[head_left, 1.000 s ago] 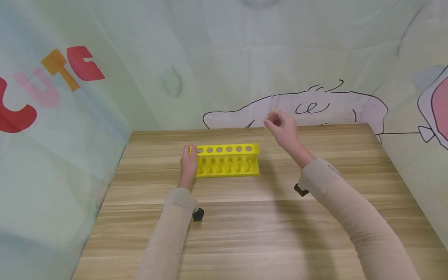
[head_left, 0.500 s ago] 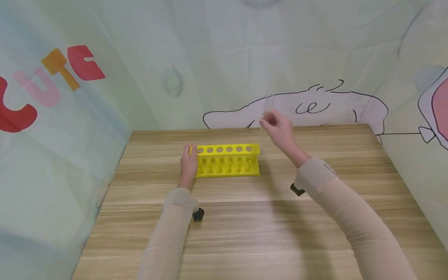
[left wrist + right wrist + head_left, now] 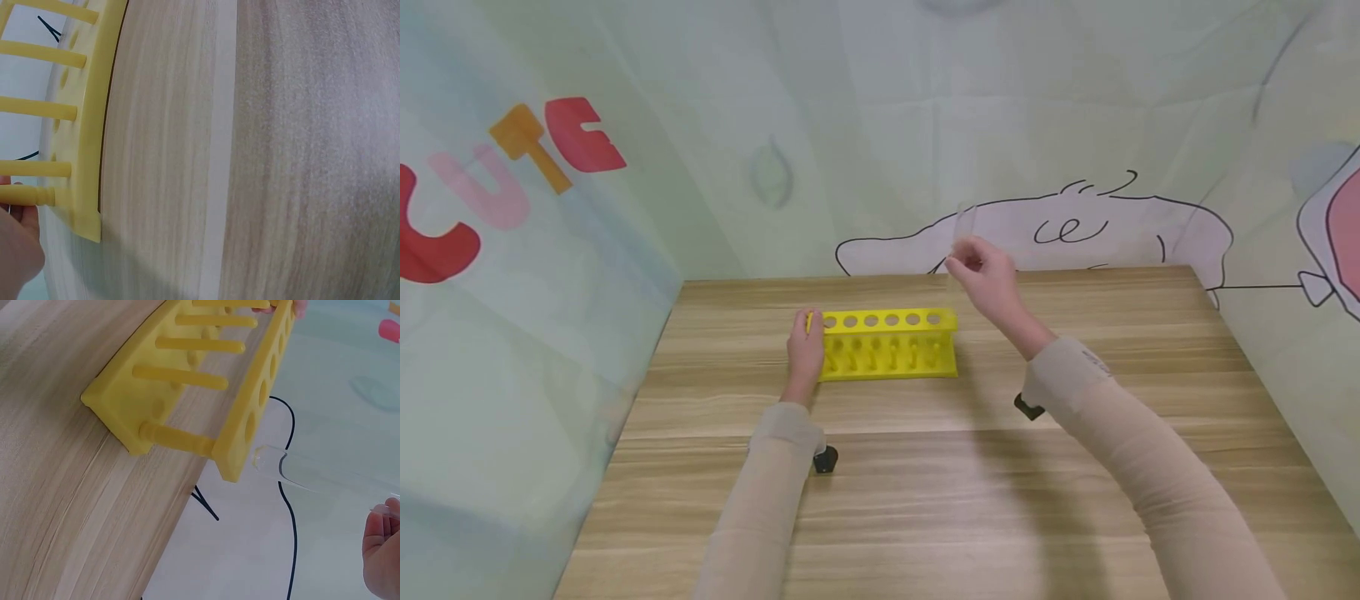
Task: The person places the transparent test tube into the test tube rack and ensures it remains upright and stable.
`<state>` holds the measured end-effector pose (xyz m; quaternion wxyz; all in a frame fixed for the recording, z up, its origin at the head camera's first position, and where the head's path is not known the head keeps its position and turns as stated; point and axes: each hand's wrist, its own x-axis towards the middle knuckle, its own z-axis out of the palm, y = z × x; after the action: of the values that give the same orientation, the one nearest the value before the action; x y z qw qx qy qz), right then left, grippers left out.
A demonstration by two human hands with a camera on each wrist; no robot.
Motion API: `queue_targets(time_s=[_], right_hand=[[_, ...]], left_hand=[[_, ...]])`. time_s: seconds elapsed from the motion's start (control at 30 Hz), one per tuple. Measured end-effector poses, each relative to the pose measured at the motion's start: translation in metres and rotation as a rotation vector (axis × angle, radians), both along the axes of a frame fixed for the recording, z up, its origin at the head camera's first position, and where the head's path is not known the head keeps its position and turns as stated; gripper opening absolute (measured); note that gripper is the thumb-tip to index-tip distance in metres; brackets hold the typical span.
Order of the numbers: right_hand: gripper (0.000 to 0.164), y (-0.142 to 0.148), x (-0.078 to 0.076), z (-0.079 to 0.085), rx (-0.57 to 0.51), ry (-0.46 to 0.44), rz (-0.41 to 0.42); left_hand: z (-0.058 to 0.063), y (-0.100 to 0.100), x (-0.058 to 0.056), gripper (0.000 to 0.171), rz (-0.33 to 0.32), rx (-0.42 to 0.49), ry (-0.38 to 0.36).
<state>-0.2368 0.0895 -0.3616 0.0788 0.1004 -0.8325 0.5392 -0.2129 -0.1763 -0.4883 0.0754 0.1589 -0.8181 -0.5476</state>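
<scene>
A yellow test tube rack (image 3: 887, 327) stands on the wooden table, a row of round holes in its top plate and pegs along its base. At its left end my left hand (image 3: 806, 350) grips the rack; in the left wrist view the fingers wrap round the end post (image 3: 28, 195). My right hand (image 3: 988, 279) pinches a clear test tube (image 3: 965, 221), held up and slightly tilted beyond the rack's right end. In the right wrist view the tube's rounded end (image 3: 269, 461) is close over the top plate's end hole (image 3: 250, 427).
The wooden table (image 3: 880, 500) extends around the rack. Behind it and along both sides hangs a pale printed cloth (image 3: 865, 150) with cartoon lines and coloured letters. Black wrist devices (image 3: 825, 459) sit at both cuffs.
My right hand has moved left with the test tube, bringing it closer to the rack's right end. My left hand and the rack have stayed in place.
</scene>
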Motion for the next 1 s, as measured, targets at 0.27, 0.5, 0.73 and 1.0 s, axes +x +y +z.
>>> queue_targets(time_s=[0.27,0.5,0.73,1.0], right_hand=[[0.013,-0.007,-0.001,-0.001,0.011,-0.030,0.003],[0.014,-0.010,-0.001,-0.003,0.029,-0.035,0.015],[0.016,-0.012,0.000,-0.004,0.026,-0.029,0.028],[0.017,-0.016,0.001,-0.006,0.036,-0.040,0.034]], left_hand=[[-0.002,-0.001,0.000,0.043,-0.007,0.014,-0.008],[-0.003,-0.001,-0.001,0.043,-0.004,0.011,0.002],[-0.002,-0.001,-0.002,0.043,0.004,0.006,-0.007],[0.001,0.000,-0.001,0.040,0.012,-0.012,-0.031]])
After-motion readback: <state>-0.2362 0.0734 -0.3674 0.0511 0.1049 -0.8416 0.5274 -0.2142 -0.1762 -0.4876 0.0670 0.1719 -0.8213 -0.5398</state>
